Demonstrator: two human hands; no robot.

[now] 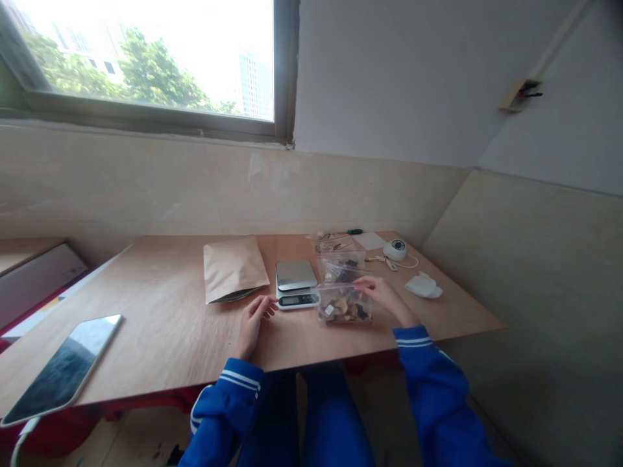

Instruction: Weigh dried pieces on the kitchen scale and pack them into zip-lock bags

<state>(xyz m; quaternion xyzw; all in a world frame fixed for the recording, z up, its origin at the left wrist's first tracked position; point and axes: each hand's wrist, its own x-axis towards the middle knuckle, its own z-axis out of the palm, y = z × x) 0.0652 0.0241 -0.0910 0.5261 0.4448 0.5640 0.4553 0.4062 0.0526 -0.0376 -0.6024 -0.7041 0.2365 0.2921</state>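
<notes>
My right hand point(382, 295) pinches the top edge of a clear zip bag point(343, 310) at the front, which holds brown and dark dried pieces and a small white packet. My left hand point(254, 318) rests on the table, fingers loosely bent and apart, holding nothing. Its fingertips are at the left end of the kitchen scale point(296, 275), beside the scale's display point(296, 300); I cannot tell whether they touch. The scale has a bare silver plate. Behind the front bag lies another clear zip bag point(343, 264) with dark contents.
A brown paper pouch point(234, 264) lies left of the scale. A tablet point(65, 366) with a cable lies at the table's left. To the right are a white corded device point(394, 250), a crumpled white tissue point(423, 285) and a green-handled tool point(355, 231). A wall stands behind.
</notes>
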